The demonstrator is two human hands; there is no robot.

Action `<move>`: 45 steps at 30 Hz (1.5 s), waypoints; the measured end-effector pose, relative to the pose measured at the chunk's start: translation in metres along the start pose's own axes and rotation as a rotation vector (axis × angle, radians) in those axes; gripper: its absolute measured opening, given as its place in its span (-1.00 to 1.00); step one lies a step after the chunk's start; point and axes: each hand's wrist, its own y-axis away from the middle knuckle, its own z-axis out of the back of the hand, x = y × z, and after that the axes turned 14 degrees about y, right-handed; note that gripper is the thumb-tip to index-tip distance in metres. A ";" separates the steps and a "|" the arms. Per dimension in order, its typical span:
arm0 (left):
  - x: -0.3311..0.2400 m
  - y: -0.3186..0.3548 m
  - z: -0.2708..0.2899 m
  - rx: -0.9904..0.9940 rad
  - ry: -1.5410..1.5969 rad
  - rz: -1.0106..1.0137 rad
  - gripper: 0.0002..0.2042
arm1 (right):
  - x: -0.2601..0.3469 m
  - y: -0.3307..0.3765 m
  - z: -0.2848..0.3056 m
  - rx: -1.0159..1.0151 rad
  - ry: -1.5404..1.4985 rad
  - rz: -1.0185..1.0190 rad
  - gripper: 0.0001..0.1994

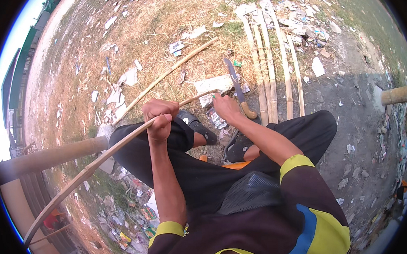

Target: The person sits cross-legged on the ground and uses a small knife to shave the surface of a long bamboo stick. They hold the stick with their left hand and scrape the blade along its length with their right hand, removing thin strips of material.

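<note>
My left hand (159, 118) is wrapped round a long bamboo strip (93, 166). The strip runs from the lower left edge, over my left knee, up to a thin tip near my right hand (226, 108). The fingers of that hand are curled just beside the tip. Whatever they hold is hidden, and a small green spot shows at the fingertips. Beyond my right wrist lies a machete (236, 83) with a dark blade and a wooden handle. Several split bamboo strips (270, 61) lie side by side to its right.
Another bamboo strip (166, 76) rests on the dry grass ahead. Thick bamboo poles stick out at the left (53, 158) and right (395, 96). My bent legs and dark shoes (239, 146) are below my hands. Paper scraps and litter (129, 78) cover the ground.
</note>
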 end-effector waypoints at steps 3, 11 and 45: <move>-0.002 0.003 0.005 -0.027 -0.061 -0.027 -0.62 | 0.015 0.006 0.018 0.008 0.011 0.047 -0.68; -0.001 0.004 0.007 -0.019 -0.013 -0.042 -0.62 | 0.012 0.002 0.014 0.007 0.042 0.001 -0.71; 0.000 0.000 0.011 -0.071 0.002 -0.075 -0.64 | -0.061 -0.054 -0.056 -0.159 -0.446 -0.621 -0.64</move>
